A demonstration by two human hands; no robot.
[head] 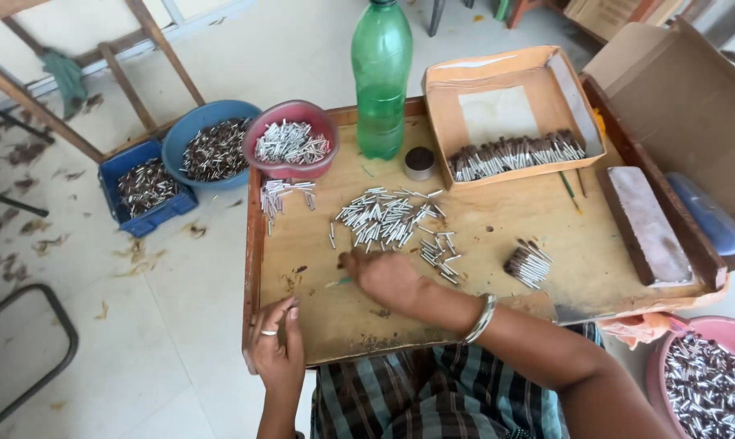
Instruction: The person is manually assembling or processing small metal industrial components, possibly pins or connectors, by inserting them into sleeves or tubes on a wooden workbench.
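Fingers (353, 262) of right hand (388, 276) curled down on the board (497, 236), pinching a thin green stick (340, 282) — grip partly hidden. Left hand (276, 345) loosely closed on the board's near-left edge, seemingly steadying it, holding nothing visible. Loose tubes (383, 218) spread flat just beyond the right fingertips, probably for easy picking — a bundle (528, 264) off to the right. Far side: bottle (381, 77), red bowl (290, 138), tray (513, 114) of stacked tubes.
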